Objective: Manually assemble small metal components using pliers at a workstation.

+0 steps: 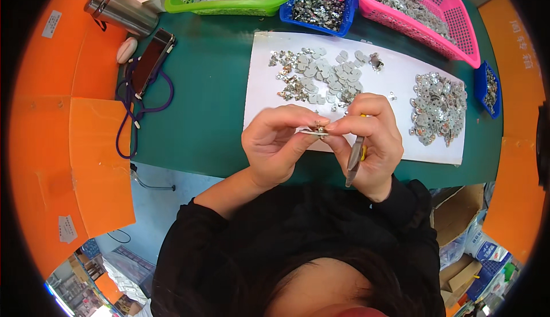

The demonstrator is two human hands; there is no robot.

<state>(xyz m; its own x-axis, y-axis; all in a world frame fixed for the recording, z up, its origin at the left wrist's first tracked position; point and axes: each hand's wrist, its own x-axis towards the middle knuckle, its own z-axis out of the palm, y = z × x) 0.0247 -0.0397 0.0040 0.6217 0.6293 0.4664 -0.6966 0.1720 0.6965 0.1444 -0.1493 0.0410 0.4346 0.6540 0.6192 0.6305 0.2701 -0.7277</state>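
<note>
Above the near edge of a white board (395, 76), my two hands meet at a small metal plate with small shiny fittings (315, 133). My left hand (269, 145) pinches the plate from the left between thumb and fingers. From the right, the fingertips of my right hand (375, 136) press on the fittings. Tucked in that same hand is a small grey-metal hand tool (354, 161) with yellow on its handle, tip pointing down toward me; its exact kind is partly hidden. Just beyond my hands lie loose flat grey plates (338, 73) and small shiny fittings (293, 87).
A pile of metal pieces (438, 108) covers the board's right side. Along the back stand a green basket (229, 7), a blue tray (318, 27) and a pink basket (458, 42). A small blue tray (496, 108) is far right. A phone (152, 62) and steel flask (123, 13) lie left.
</note>
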